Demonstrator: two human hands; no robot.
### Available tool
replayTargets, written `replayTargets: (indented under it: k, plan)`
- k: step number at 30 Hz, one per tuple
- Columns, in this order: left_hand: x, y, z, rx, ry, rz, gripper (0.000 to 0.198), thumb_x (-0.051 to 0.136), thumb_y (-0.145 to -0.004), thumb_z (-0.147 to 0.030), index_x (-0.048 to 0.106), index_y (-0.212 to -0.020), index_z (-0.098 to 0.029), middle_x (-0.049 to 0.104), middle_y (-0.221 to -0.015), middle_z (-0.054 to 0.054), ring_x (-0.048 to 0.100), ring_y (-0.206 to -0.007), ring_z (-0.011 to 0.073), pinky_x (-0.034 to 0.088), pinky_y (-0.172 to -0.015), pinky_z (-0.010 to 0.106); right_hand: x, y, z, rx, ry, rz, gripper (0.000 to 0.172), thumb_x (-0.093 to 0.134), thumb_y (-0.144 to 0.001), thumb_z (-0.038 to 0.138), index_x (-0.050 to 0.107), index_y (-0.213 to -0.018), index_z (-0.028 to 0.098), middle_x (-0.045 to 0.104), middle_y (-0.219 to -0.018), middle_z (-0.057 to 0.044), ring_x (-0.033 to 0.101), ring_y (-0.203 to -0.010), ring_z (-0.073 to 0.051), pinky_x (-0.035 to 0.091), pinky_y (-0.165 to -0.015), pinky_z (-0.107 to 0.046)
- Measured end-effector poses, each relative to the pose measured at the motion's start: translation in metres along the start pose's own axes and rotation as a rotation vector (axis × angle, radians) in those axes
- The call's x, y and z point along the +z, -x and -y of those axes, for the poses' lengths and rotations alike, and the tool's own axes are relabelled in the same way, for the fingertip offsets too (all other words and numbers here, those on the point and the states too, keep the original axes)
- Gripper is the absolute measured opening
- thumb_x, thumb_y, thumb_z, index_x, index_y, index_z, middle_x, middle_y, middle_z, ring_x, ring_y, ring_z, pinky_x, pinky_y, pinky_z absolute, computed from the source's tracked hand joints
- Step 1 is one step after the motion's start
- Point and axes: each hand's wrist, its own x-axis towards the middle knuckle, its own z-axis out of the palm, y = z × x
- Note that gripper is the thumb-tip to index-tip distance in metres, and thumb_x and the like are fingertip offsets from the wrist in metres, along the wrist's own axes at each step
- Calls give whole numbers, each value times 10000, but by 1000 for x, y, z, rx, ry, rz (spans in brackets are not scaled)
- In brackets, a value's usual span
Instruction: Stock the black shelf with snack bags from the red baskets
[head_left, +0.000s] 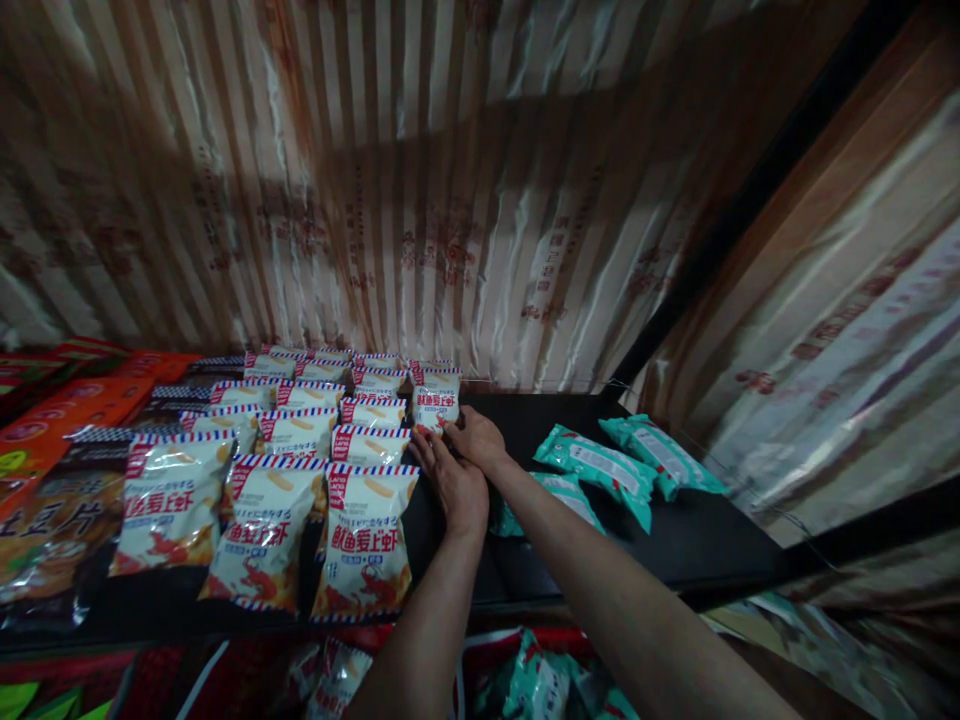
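Note:
A white snack bag (436,398) with red lettering and striped blue-and-red ends stands at the back of the black shelf (517,425). My left hand (454,490) has its fingers at the bag's lower front edge. Against the lower right side rests my right hand (478,440), fingers closed on the bag. Part of the bag's bottom is hidden by the fingers. Just left of my left hand, rows of matching bags stand upright, the front one (367,540) being closest to my wrist.
Several teal packets (600,465) lie at the right, one partly behind my right forearm. Brown potato-chip bags (64,530) and orange packets (71,415) fill the left. A black post (720,230) and rail bound the right end; pleated printed sheeting (450,200) hangs behind.

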Motion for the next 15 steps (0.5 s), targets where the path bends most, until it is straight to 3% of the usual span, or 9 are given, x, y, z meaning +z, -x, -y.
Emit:
replayTargets:
  k: [4, 9, 12, 15]
  plan:
    - [-3, -4, 1, -22, 10, 32, 608, 389, -761, -21, 357, -1368, -21, 247, -1500, 207, 72, -1419, 238, 156, -1159, 381, 0, 3, 2, -22, -18, -21, 271, 533, -837, 307, 594, -1048, 148, 701, -992, -123, 657, -914, -242, 461, -745, -300]
    - [-13, 5, -9, -2, 60, 21, 609, 413, -730, -7, 418, -1337, -64, 301, -1490, 179, 132, -1418, 234, 174, -1159, 396, -9, 12, 5, -37, -65, -116, 410, 563, -809, 271, 534, -1197, 143, 662, -1089, -136, 625, -998, -245, 460, -837, -327]
    - [-32, 34, -14, 54, 117, 36, 503, 425, -730, -22, 538, -1217, -81, 382, -1452, 176, 246, -1396, 236, 213, -1152, 391, -21, 25, 8, -61, -132, -197, 424, 489, -848, 244, 489, -1257, 132, 613, -1180, -145, 597, -1056, -221, 452, -895, -328]
    - [-64, 83, -2, 170, 252, 53, 361, 405, -761, -51, 643, -1009, -164, 545, -1320, 118, 422, -1301, 210, 336, -1092, 389, -32, 57, 13, -156, -437, -411, 393, 471, -845, 237, 522, -1211, 105, 612, -1166, -150, 598, -1041, -216, 457, -919, -348]
